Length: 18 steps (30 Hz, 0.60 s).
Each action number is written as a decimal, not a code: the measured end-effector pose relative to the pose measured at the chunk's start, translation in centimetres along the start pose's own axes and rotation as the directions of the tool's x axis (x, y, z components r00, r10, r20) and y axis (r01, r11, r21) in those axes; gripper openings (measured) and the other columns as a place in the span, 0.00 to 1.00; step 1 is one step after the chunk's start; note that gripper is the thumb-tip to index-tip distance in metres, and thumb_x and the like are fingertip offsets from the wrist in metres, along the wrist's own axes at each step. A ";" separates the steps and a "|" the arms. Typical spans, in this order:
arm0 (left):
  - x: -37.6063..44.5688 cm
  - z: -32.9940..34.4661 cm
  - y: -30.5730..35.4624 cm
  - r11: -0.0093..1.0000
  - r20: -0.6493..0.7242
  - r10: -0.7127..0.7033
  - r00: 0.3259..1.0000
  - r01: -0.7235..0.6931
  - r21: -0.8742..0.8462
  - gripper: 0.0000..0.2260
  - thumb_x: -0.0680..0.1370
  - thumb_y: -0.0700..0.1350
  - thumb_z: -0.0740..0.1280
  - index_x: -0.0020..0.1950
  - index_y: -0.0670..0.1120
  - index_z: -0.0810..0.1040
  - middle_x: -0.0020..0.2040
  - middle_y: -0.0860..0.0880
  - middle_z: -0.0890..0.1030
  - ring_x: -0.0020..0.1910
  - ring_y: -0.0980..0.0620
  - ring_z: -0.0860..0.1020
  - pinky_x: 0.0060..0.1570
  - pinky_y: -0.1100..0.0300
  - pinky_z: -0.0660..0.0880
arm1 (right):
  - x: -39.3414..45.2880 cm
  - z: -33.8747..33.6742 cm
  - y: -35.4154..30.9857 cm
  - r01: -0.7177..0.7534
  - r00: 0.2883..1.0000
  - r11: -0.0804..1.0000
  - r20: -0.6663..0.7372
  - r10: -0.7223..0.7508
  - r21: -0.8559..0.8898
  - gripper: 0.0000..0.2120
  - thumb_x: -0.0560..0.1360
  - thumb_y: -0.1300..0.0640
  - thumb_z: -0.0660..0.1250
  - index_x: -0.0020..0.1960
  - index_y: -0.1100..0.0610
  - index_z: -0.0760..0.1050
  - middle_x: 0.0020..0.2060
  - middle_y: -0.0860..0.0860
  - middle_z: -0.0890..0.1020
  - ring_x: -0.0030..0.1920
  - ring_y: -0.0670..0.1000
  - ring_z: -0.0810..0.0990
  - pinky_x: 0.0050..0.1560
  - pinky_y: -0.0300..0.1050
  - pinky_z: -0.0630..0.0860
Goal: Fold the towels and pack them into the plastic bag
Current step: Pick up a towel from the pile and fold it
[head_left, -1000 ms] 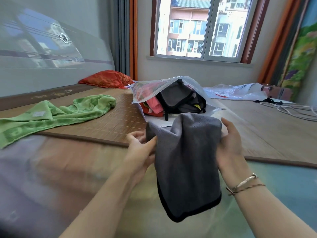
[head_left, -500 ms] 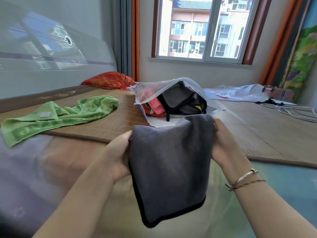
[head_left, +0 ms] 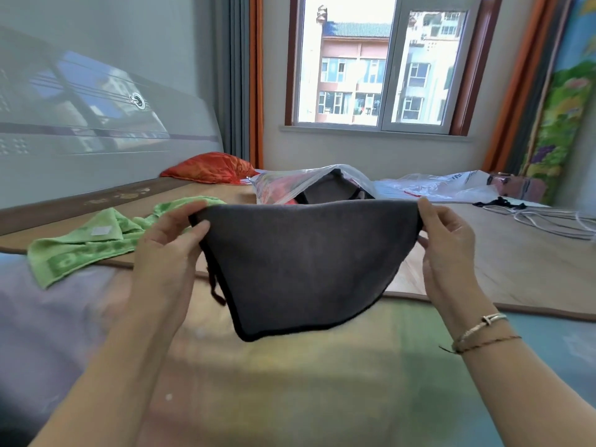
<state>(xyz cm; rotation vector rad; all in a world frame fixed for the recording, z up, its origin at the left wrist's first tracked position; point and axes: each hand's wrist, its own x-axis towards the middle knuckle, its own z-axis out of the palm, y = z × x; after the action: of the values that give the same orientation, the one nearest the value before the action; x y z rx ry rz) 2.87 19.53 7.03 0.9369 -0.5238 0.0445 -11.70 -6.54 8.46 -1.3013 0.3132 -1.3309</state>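
Observation:
A dark grey towel (head_left: 306, 262) with a black hem hangs spread in the air in front of me. My left hand (head_left: 171, 250) pinches its upper left corner and my right hand (head_left: 446, 250) pinches its upper right corner. Behind the towel lies the clear plastic bag (head_left: 290, 183), its mouth towards me, with grey, red and pink cloth inside; the towel hides its lower part. A green towel (head_left: 93, 240) lies crumpled on the bamboo mat (head_left: 503, 256) to the left.
A red pillow (head_left: 209, 167) sits at the back by the headboard. Another plastic bag (head_left: 442, 187) and white cables (head_left: 548, 221) lie on the right side of the mat. A pastel sheet (head_left: 290, 382) covers the bed's near part.
My hands have moved apart and upward, stretching the grey towel out wide; it hung narrow and long before. The view has shifted closer to the bag.

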 end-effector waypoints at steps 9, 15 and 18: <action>0.1 -0.1 2.1 0.973 -0.141 0.162 0.977 -0.134 0.187 0.06 0.73 0.39 0.73 0.44 0.50 0.82 0.35 0.53 0.83 0.36 0.55 0.78 0.36 0.65 0.73 | -0.9 0.2 -2.9 0.187 0.970 0.972 -0.127 -0.205 -0.141 0.14 0.77 0.49 0.67 0.34 0.51 0.73 0.24 0.42 0.72 0.27 0.42 0.68 0.32 0.38 0.66; 2.4 -1.2 -3.4 0.903 -0.062 -0.422 0.904 0.425 0.055 0.11 0.76 0.32 0.67 0.53 0.46 0.75 0.44 0.47 0.82 0.36 0.54 0.81 0.36 0.65 0.80 | 1.6 -0.4 4.4 -0.127 0.990 0.942 -0.091 0.103 -0.310 0.12 0.77 0.52 0.66 0.36 0.55 0.73 0.32 0.49 0.75 0.37 0.49 0.73 0.42 0.45 0.69; 4.1 -0.5 -5.8 0.872 0.057 -0.485 0.872 0.479 0.099 0.25 0.73 0.25 0.64 0.66 0.46 0.70 0.56 0.44 0.80 0.47 0.49 0.81 0.41 0.60 0.81 | 2.3 0.1 7.8 -0.255 0.967 0.928 -0.078 0.243 -0.271 0.11 0.77 0.54 0.67 0.38 0.55 0.74 0.34 0.51 0.77 0.40 0.51 0.74 0.43 0.46 0.71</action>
<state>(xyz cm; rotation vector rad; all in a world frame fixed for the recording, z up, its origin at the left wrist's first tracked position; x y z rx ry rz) 8.21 15.71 4.26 1.1327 -0.3497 -0.4308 -6.78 -10.55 3.28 -1.4129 0.6948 -1.1260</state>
